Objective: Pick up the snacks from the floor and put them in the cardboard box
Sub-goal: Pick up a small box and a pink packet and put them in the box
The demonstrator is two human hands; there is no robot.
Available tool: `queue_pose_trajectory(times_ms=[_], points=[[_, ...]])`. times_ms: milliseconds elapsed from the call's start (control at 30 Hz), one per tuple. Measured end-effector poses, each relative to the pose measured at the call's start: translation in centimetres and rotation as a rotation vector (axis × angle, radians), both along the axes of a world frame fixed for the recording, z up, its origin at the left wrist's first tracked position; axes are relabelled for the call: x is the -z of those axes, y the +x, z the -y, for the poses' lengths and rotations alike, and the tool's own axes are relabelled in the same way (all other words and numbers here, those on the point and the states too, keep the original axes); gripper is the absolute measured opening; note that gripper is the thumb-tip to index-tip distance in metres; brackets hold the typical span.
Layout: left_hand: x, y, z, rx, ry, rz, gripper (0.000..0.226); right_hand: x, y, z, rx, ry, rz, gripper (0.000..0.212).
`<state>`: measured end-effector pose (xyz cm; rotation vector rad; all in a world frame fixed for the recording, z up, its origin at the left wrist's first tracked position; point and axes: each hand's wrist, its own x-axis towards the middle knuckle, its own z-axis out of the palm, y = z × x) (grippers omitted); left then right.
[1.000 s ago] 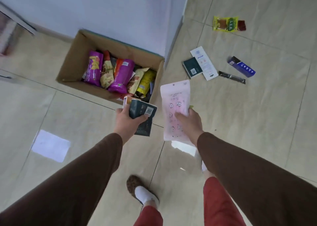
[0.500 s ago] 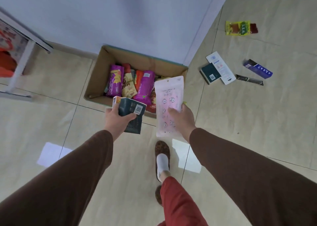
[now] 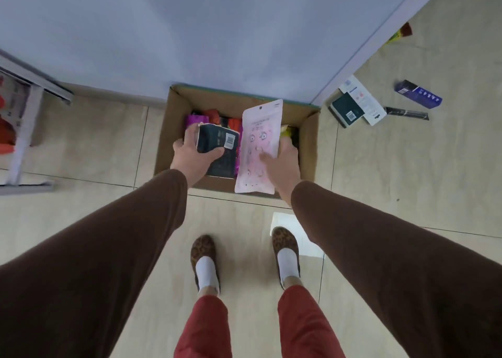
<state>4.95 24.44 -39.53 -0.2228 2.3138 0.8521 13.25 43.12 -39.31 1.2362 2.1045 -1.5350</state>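
Both hands are hovering over the cardboard box (image 3: 308, 145): left hand (image 3: 191, 155) clutching the dark packet (image 3: 217, 151), right hand (image 3: 282, 164) pinching the pink pouch (image 3: 258, 145), long axis pointing toward the box's far wall.

I've stepped up to the cardboard box (image 3: 309, 140), feet now side by side; my left hand (image 3: 190, 153) with the dark packet (image 3: 218, 151) and right hand (image 3: 285, 164) with the pink pouch (image 3: 258, 145) now hang over its opening.

Home: tiled floor (image 3: 407, 183), slippers (image 3: 204, 254).
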Motion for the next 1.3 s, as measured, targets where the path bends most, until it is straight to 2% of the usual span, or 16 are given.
queue_pose_trajectory(times_ms=[67,133,400,533,867,1100,1300], points=[[0.3,-1.0,0.9,0.079,-0.041,0.000,0.094,-0.3,-0.5,0.7,-0.062,0.049,0.047,0.071],[0.4,-1.5,2.1,0.145,-0.066,-0.031,0.095,-0.2,-0.2,0.7,-0.014,0.069,0.103,0.075],[-1.6,-0.3,3.2,0.433,-0.170,-0.139,0.059,-1.8,4.2,1.2,-0.078,0.194,0.166,0.053],[-3.0,1.2,0.2,0.600,-0.173,-0.175,0.056,-3.4,7.1,-0.8,-0.029,0.203,0.192,0.045],[-5.2,8.1,-16.1,0.803,-0.132,-0.188,0.055,-5.2,16.3,-14.6,0.001,0.320,0.210,0.044],[-4.7,14.7,-30.9,0.848,-0.149,-0.156,0.060,-4.9,21.9,-28.5,-0.086,0.362,0.201,0.045],[-4.3,16.4,-40.4,0.831,-0.114,-0.147,0.060,-4.6,22.3,-38.4,-0.097,0.387,0.202,0.045]])
